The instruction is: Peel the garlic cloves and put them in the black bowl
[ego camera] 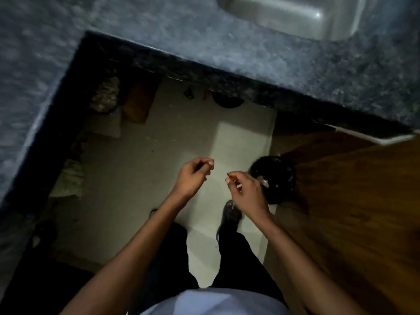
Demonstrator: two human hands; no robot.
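Right hand (pixel 246 192) is seen with fingers curled, thumb and forefinger pinched together; a small pale sliver shows at the fingers (peel or clove, too blurred to tell). Left hand (pixel 193 176) is likewise curled, fingertips pinched near the thumb; whether anything is held there cannot be told. The two hands are held apart, a gap between them, both over the pale floor (pixel 159 201).

A black round container (pixel 276 178) with pale flecks on it is seen just right of the right hand, low down at the foot of the wooden cabinet (pixel 352 212); it is judged more likely a bin for skins than the black bowl (not certain). The right hand is plainly the nearer one to it; the left is well apart from it.

No garlic cloves are made out anywhere, and no bowl on the granite counter (pixel 204 42) that runs along the far and left sides. A steel sink (pixel 295 17) is set at far right. Next move is judged a short drop to the right from the right hand.
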